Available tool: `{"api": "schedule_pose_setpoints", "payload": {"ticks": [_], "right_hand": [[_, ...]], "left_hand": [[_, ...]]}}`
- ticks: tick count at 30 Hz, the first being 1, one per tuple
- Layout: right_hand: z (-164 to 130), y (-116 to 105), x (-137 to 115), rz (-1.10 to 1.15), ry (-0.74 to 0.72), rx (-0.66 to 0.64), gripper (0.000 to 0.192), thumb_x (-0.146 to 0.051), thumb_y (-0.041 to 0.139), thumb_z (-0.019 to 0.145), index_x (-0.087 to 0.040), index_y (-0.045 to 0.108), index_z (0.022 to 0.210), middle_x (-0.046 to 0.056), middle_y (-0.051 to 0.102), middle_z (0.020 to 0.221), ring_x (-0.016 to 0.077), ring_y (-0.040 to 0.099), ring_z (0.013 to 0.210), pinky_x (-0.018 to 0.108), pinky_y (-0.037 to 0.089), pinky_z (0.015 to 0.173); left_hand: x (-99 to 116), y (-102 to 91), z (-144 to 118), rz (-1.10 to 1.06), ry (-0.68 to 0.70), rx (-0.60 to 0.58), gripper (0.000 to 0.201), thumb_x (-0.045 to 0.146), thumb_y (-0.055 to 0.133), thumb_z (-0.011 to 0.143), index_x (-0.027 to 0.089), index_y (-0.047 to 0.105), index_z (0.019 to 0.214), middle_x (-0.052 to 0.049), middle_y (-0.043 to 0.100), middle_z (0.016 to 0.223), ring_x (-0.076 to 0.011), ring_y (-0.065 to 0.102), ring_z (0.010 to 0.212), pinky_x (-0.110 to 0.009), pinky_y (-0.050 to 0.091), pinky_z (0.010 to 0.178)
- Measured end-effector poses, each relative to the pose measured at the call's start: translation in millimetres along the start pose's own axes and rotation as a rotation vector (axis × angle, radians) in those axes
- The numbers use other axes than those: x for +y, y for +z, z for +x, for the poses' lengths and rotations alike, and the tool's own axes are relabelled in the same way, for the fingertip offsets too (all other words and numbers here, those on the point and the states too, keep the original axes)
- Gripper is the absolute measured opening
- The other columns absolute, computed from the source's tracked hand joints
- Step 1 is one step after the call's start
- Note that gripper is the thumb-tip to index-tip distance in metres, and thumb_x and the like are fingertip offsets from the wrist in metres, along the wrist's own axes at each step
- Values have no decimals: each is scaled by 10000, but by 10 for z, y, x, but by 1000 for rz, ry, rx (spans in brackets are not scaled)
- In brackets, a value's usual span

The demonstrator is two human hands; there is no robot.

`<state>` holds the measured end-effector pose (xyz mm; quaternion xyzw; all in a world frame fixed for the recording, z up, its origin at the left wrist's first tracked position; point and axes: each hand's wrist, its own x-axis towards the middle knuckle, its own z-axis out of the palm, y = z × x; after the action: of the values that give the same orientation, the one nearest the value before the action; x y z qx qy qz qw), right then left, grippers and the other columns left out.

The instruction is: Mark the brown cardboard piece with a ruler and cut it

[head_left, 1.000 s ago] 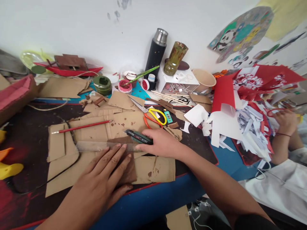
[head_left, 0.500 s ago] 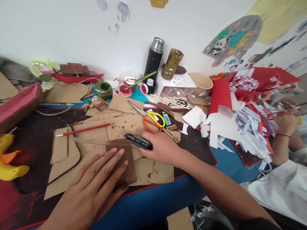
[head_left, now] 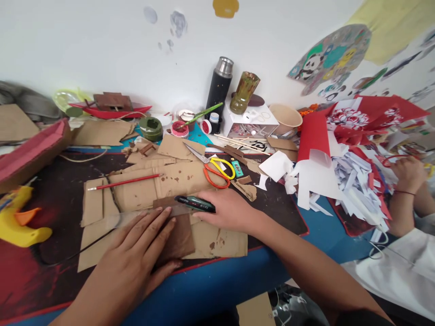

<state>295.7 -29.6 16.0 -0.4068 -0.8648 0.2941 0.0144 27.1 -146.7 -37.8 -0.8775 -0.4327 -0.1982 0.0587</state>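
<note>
My left hand (head_left: pixel 136 244) lies flat with its fingers stretched over a dark brown piece of cardboard (head_left: pixel 180 235) and a clear ruler (head_left: pixel 113 220). The fingertips press on the ruler, which crosses the brown piece near its far edge. My right hand (head_left: pixel 233 210) is closed round a dark green utility knife (head_left: pixel 200 203), its front end pointing left just above the ruler. Whether the blade touches the cardboard I cannot tell. Under the brown piece are larger tan cardboard sheets (head_left: pixel 220 242). A red pencil (head_left: pixel 125 181) lies on them, beyond my left hand.
Scissors (head_left: pixel 219 171) with yellow and orange handles lie beyond the knife. A yellow glue gun (head_left: pixel 23 222) with a black cord sits at left. Paint jars (head_left: pixel 151 129), a black flask (head_left: pixel 219 88) and a red model boat (head_left: pixel 112 106) line the wall. Another person's hand (head_left: pixel 409 174) is at right, past paper scraps (head_left: pixel 356 181).
The ruler's left end has swung toward me, and my left fingertips now rest on it. The knife has tilted slightly in my right hand. The whole view has shifted a little.
</note>
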Motion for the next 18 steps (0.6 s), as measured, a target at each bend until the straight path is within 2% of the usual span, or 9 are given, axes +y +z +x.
{"api": "schedule_pose_setpoints", "payload": {"ticks": [4,7,12,18], "right_hand": [[-32,-27,8,49,68,25,323,-510,770,1079,-202,747,1172,61,813,1014,225,693,879,310,375,743],[-33,1,5,24,69,34,367,-542,787,1062,-213,747,1218,72,823,1063,242,713,923,318,378,760],[3,29,-24,-36,93,22,325,-506,792,1058,-230,739,1222,69,820,1072,248,720,936,321,358,739],[37,33,-48,-44,157,14,268,-442,786,1046,-224,729,1190,58,799,981,235,685,854,330,309,694]], "left_hand": [[-27,39,-11,-32,8,5,713,531,516,1138,90,496,1698,-237,687,1609,-396,662,1469,-544,472,1247],[-110,52,7,-78,19,4,776,576,514,1134,123,424,1758,-212,690,1617,-382,679,1451,-536,496,1232],[-238,37,39,-89,73,-21,739,609,521,1126,170,513,1719,-189,684,1630,-374,658,1476,-542,495,1242],[-225,-28,45,-60,75,-8,630,562,498,1142,189,609,1637,-171,689,1623,-359,625,1508,-517,484,1237]]}}
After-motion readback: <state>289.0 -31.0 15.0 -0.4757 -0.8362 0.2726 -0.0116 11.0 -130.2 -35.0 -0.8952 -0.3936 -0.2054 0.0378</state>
